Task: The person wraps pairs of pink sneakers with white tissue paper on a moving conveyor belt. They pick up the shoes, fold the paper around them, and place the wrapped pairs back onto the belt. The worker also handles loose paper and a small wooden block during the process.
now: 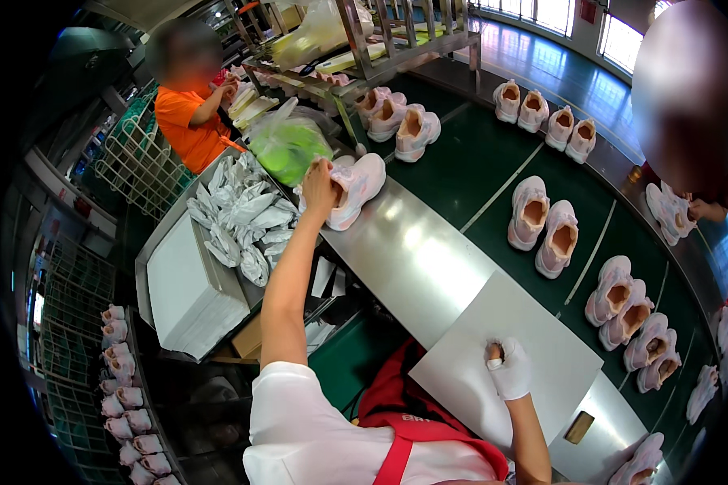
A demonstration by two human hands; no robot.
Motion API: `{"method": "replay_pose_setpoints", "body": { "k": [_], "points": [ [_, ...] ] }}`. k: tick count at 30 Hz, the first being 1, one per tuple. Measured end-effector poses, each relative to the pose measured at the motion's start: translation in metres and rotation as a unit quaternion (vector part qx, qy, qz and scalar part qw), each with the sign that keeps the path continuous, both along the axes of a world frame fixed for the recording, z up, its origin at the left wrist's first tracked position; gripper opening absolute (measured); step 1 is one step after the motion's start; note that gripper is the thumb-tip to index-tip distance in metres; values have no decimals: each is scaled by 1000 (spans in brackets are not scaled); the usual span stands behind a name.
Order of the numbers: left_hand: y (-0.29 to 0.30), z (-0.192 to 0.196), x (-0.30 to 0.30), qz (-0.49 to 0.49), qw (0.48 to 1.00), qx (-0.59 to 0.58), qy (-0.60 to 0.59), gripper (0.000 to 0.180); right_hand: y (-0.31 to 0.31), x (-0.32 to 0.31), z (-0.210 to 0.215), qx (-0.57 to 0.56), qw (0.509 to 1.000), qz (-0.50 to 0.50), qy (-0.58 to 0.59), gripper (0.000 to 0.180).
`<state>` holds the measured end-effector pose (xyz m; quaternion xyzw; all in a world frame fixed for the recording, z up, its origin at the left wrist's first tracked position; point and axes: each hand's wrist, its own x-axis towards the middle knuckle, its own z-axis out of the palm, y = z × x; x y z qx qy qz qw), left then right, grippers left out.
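At the far left end of the metal worktop (429,234), a pair of pale pink and white sneakers (366,179) stands close together. My left hand (319,191), arm stretched out, is closed on the nearer sneaker at its opening. A large pale grey sheet (493,315) lies across the worktop in front of me. Over this sheet is my right hand (510,369), in a white glove that leaves the fingertips bare. Its fingers are curled together, and what they hold, if anything, is hidden.
Left of the worktop, a metal tray holds crumpled paper wads (239,206) and a white paper stack (190,283). A bag of green material (291,145) sits behind. Sneaker pairs (542,226) line the green conveyor (493,186). A small brown block (579,427) lies right. Two people work nearby.
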<state>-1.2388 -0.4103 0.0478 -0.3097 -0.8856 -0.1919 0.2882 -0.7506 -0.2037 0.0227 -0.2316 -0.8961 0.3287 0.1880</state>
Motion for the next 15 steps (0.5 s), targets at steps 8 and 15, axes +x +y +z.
{"method": "replay_pose_setpoints", "body": {
  "k": [8,15],
  "points": [
    [-10,-8,-16,13,996,-54,-70,45,6,-6,1,12,998,56,6,8],
    [74,83,84,-32,977,-182,-109,49,8,-4,-13,1,999,30,39,11]
  ]
}}
